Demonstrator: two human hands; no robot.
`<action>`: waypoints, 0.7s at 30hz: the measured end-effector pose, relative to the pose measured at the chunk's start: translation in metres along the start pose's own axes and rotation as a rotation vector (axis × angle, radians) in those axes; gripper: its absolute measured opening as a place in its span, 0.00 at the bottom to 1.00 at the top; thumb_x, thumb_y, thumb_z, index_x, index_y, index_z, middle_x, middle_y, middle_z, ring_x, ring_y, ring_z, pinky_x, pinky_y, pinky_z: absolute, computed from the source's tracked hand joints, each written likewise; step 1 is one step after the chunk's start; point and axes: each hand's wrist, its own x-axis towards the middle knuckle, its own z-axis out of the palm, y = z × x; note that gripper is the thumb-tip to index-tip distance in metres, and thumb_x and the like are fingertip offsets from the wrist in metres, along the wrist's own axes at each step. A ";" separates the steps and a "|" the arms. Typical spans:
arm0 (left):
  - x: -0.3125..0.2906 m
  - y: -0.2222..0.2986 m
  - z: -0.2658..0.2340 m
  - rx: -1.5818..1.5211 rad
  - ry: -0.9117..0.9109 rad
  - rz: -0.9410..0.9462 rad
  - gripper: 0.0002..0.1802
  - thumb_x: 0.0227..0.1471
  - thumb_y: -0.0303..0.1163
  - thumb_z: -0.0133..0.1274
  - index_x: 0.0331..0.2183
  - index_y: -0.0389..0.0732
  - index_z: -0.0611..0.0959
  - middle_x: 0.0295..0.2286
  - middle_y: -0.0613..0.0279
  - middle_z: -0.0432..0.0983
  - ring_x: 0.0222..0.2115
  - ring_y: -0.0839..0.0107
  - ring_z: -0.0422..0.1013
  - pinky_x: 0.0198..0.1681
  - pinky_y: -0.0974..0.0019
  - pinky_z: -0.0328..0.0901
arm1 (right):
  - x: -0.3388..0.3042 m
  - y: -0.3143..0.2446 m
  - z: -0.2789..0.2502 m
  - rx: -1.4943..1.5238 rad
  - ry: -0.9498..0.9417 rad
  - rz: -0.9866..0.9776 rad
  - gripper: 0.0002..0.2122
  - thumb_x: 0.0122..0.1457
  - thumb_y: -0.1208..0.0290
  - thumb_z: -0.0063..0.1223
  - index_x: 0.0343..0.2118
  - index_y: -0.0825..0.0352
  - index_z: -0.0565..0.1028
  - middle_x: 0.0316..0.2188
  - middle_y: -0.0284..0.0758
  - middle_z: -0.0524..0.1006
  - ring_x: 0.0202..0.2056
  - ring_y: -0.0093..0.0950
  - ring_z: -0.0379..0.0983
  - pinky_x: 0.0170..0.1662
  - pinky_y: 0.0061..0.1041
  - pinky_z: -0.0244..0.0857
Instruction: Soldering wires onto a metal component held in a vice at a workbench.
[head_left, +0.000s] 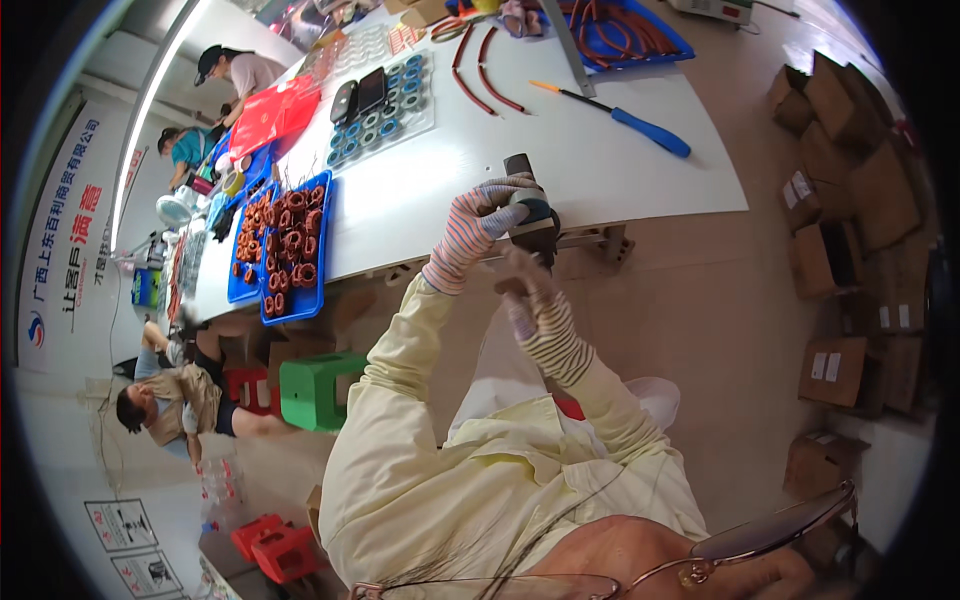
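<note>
At the near edge of the white table, my left hand (482, 222), in a striped knit glove, has its fingers wrapped round a dark ring-shaped part on a black fixture (541, 238). What that fixture is, and whether it is fixed to the table, I cannot tell. Just below it is my right hand (532, 296), also in a striped glove, close to the fixture's lower end. Its fingers are curled and smeared, so whether they grip anything is not visible. A screwdriver (650, 132) with a blue handle lies farther off on the right of the table.
Two blue trays hold reddish-brown rings (292, 235) at the left. Behind them are a sheet of round parts (385, 118), a phone (371, 90) and red tubes (470, 70). A blue tray (678, 48) holds more tubing. Cardboard boxes (825, 190) stand right; a green stool (310, 392) and people are left.
</note>
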 end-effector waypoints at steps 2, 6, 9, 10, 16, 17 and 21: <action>0.001 0.000 0.000 -0.032 -0.013 0.003 0.14 0.45 0.25 0.54 0.37 0.31 0.79 0.36 0.59 0.75 0.37 0.74 0.69 0.44 0.70 0.64 | 0.011 -0.027 -0.006 -0.009 0.203 -0.045 0.20 0.55 0.82 0.39 0.53 0.67 0.62 0.48 0.37 0.68 0.36 0.22 0.70 0.39 0.18 0.64; 0.004 -0.006 0.006 -0.020 -0.007 0.096 0.14 0.45 0.25 0.54 0.38 0.32 0.79 0.31 0.64 0.76 0.33 0.79 0.70 0.39 0.74 0.65 | 0.003 0.051 -0.054 -0.220 0.373 0.189 0.22 0.55 0.82 0.38 0.54 0.63 0.61 0.48 0.42 0.67 0.39 0.25 0.69 0.40 0.22 0.66; 0.007 -0.012 0.001 0.110 -0.010 0.166 0.14 0.45 0.28 0.55 0.37 0.33 0.80 0.31 0.65 0.77 0.33 0.79 0.69 0.40 0.76 0.63 | -0.004 0.062 -0.051 -0.407 0.203 0.353 0.20 0.54 0.76 0.43 0.52 0.64 0.63 0.46 0.43 0.69 0.40 0.30 0.69 0.44 0.27 0.64; 0.006 -0.014 -0.003 0.083 -0.011 0.162 0.14 0.45 0.28 0.55 0.37 0.33 0.80 0.31 0.65 0.77 0.33 0.79 0.69 0.40 0.75 0.63 | -0.006 0.057 -0.041 -0.520 0.103 0.370 0.20 0.53 0.74 0.45 0.51 0.64 0.64 0.45 0.44 0.70 0.41 0.33 0.69 0.46 0.29 0.63; 0.009 -0.011 0.006 -0.035 -0.057 0.160 0.15 0.44 0.29 0.57 0.37 0.34 0.80 0.31 0.64 0.77 0.32 0.76 0.70 0.39 0.73 0.64 | -0.017 0.052 -0.023 -1.030 -0.153 0.306 0.24 0.49 0.69 0.51 0.51 0.62 0.63 0.47 0.48 0.68 0.45 0.43 0.66 0.52 0.32 0.58; 0.010 -0.013 0.003 -0.039 -0.056 0.114 0.17 0.43 0.30 0.58 0.37 0.34 0.80 0.32 0.64 0.77 0.34 0.75 0.69 0.42 0.71 0.61 | -0.019 0.048 -0.017 -0.964 -0.098 0.231 0.25 0.49 0.74 0.48 0.53 0.61 0.62 0.47 0.47 0.68 0.46 0.41 0.66 0.52 0.31 0.59; 0.006 -0.012 -0.004 -0.039 -0.029 0.098 0.17 0.42 0.30 0.58 0.37 0.34 0.80 0.31 0.63 0.77 0.34 0.75 0.70 0.42 0.72 0.61 | -0.013 0.016 0.003 -0.819 0.034 0.080 0.30 0.48 0.78 0.45 0.57 0.58 0.55 0.48 0.48 0.67 0.48 0.43 0.64 0.52 0.32 0.59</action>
